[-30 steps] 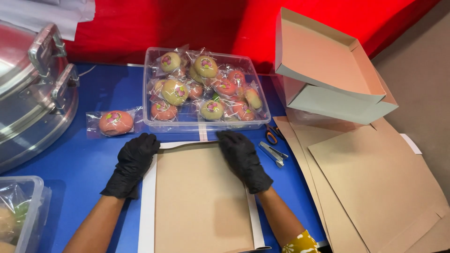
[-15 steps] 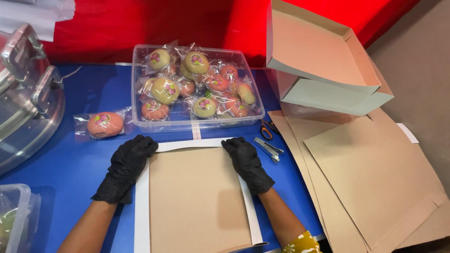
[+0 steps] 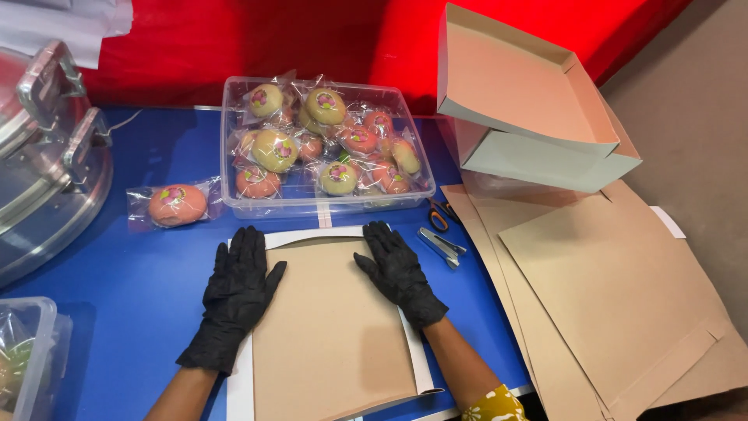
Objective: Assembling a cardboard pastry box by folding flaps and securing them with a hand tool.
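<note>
A flat brown cardboard box blank with white edge flaps lies on the blue table in front of me. My left hand, in a black glove, presses flat on its left edge with fingers spread. My right hand, also gloved in black, rests flat on its upper right edge. Neither hand grips anything.
A clear plastic tub of wrapped round buns stands behind the blank; one wrapped pink bun lies to its left. A stapler and scissors lie at right. Folded boxes sit atop flat blanks. A large metal pot and another tub stand at left.
Both hands have slid slightly down and outward along the blank's edges. The view has shifted, so the table contents sit differently in frame.
</note>
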